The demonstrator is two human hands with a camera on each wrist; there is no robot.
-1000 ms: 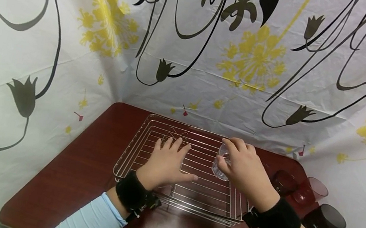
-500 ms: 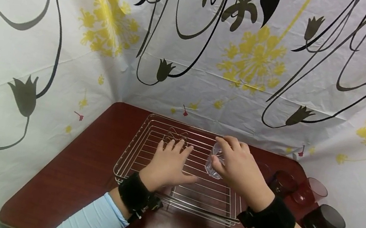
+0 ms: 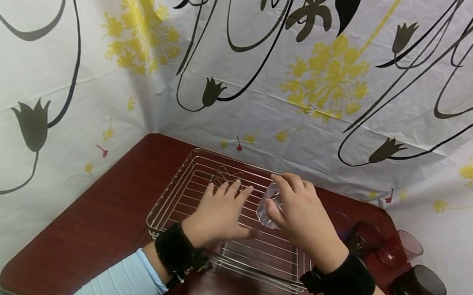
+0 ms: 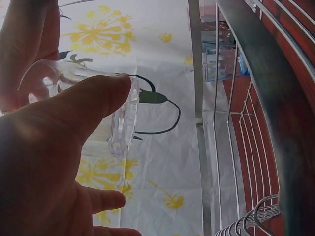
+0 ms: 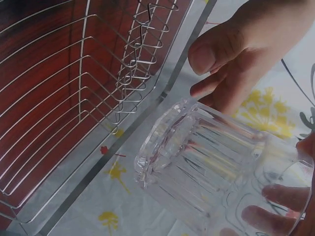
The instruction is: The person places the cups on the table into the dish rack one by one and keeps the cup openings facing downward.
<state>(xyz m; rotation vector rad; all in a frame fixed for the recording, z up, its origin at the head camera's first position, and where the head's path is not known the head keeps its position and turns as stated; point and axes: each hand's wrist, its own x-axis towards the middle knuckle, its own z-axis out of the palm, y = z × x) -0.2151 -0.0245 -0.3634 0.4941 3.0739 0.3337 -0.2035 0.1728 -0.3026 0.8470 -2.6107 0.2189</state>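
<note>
Above the wire rack (image 3: 261, 275), my right hand (image 3: 304, 216) holds a clear plastic tumbler (image 3: 267, 209), thumb and fingers round its upper part. In the right wrist view the tumbler (image 5: 216, 162) has ribbed sides, and its thick patterned base faces the rack. My left hand (image 3: 218, 213) hovers over the rack's left half, fingers spread and holding nothing. From the left wrist, the left thumb (image 4: 93, 98) overlaps the tumbler.
To the right of the rack stand a red cup (image 3: 405, 246), a dark red cup (image 3: 364, 237) and a smoky dark cup (image 3: 417, 285). A curly wire section (image 3: 228, 173) rises at the rack's back left. Patterned sheets (image 3: 239, 132) surround the dark red table (image 3: 75, 240).
My right hand has moved left over the rack with the tumbler, towards the left hand. The left hand has shifted slightly right, fingers still spread.
</note>
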